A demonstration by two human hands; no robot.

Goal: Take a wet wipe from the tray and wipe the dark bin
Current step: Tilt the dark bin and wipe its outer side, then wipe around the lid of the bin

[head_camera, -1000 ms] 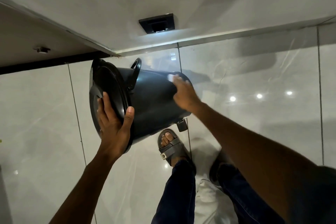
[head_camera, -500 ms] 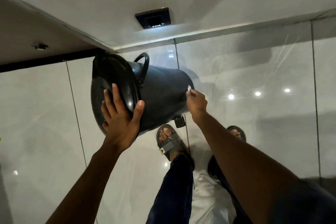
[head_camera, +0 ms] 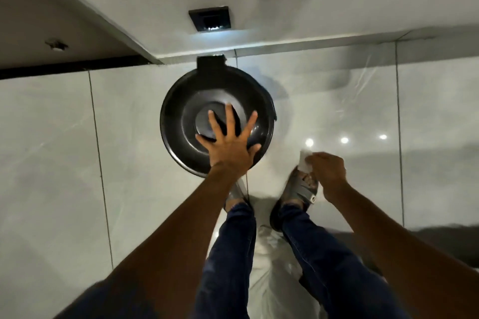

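The dark bin (head_camera: 181,122) stands upright on the glossy tiled floor near the wall, and I look straight down on its round lid. My left hand (head_camera: 230,142) lies flat on the lid with the fingers spread. My right hand (head_camera: 328,171) is off the bin, to its right above my right foot, pinching a small white wet wipe (head_camera: 305,162). The tray is out of view.
My feet in grey sandals (head_camera: 300,191) stand just in front of the bin, on a white plastic sheet (head_camera: 269,254). A wall with a dark socket (head_camera: 210,18) runs behind the bin. A dark threshold strip (head_camera: 64,67) lies at the left.
The bin went from tilted on its side to upright. My left hand shifted from the lid's rim to flat on top. My right hand left the bin's side and drew back right with the wipe.
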